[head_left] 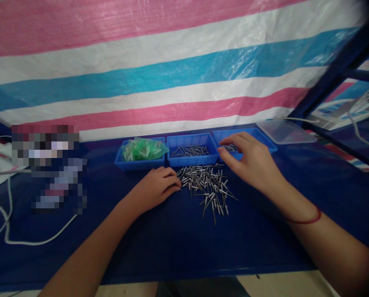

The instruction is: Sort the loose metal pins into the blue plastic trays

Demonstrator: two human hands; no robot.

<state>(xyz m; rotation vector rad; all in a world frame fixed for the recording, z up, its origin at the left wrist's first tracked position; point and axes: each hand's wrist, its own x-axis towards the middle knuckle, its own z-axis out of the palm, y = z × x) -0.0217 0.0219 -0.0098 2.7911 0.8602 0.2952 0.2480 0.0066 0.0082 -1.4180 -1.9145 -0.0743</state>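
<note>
A loose pile of silvery blind rivets (203, 181) lies on the dark blue table in front of the bins. At the pile's left edge rests my left hand (156, 187), its fingers curled and their tips pressed together; what they hold, if anything, is too small to make out. My right hand (249, 161) hovers at the right blue bin (261, 138), thumb and forefinger apart with nothing visible between them. That bin has some rivets (230, 147) in it, partly hidden by the hand. The middle blue bin (192, 160) holds more rivets.
The left blue bin (133, 166) contains clear bags of green and whitish pieces (144, 149). A translucent lid (286, 132) lies at the back right. White cables (32, 242) and blurred-out items occupy the left side. A striped sheet (172, 82) hangs behind the table (184, 247).
</note>
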